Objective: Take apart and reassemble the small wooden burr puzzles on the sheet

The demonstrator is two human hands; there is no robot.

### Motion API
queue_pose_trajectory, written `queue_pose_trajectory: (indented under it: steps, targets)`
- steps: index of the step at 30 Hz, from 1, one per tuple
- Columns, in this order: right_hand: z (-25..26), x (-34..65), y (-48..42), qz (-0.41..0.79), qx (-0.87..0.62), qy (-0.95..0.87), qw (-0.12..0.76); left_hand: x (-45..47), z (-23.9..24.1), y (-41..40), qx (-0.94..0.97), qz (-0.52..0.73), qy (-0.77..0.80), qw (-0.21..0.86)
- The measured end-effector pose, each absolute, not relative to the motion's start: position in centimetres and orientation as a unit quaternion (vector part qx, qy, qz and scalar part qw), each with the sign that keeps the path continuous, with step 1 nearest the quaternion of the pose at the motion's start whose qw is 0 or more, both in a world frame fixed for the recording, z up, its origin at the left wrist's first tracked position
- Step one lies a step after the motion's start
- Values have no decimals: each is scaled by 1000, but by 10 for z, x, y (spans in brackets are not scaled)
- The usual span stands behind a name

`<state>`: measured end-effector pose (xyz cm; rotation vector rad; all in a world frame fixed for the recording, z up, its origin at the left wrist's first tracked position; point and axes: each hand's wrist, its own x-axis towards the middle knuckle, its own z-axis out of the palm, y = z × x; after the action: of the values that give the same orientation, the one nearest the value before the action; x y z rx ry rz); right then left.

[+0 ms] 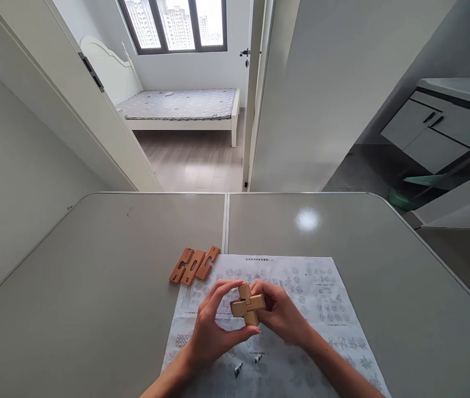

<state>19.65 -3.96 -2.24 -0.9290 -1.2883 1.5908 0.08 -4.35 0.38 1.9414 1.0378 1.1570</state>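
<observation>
Both my hands hold a light wooden burr puzzle [248, 303] made of crossed, interlocking blocks, raised over a printed sheet. My left hand [214, 320] grips it between the thumb below and the fingers above. On its right side, the fingers of my right hand [278, 312] are closed against it, and some fingertips are hidden behind it. Beneath lies the instruction sheet [322, 298], covered in small puzzle diagrams. Three reddish-brown slotted wooden pieces [194, 266] marked with numbers lie side by side at the sheet's upper left corner.
A grey folding table [114, 287] with a centre seam [226, 221] bears everything. Two small dark-and-silver bits [239, 370] show on the lower part of the sheet. Beyond the table stand a doorway, a bed [185, 105] and, at right, a white cabinet [438, 124].
</observation>
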Motion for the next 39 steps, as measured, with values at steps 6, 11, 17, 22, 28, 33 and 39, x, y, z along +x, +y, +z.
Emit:
queue_pose_trajectory:
  steps: [6, 11, 17, 22, 28, 33, 39]
  targets:
    - [-19, 197, -39, 642, -364, -521, 430, -3, 4, -42, 738, 428, 395, 341]
    - [-16, 198, -39, 639, -367, -529, 421, -6, 4, -41, 734, 406, 418, 350]
    - [-20, 196, -42, 664, -380, -482, 427, -5, 3, -41, 719, 396, 429, 377]
    - [-21, 194, -42, 668, -367, -477, 437, -4, 5, -37, 704, 393, 417, 421]
    - [-17, 196, -42, 656, -373, -495, 431, -2, 8, -37, 700, 384, 430, 422]
    - [-13, 198, -41, 643, -383, -526, 404, -2, 6, -36, 694, 400, 432, 415]
    - [-9, 200, -41, 644, -359, -542, 402, -4, 6, -33, 692, 408, 427, 414]
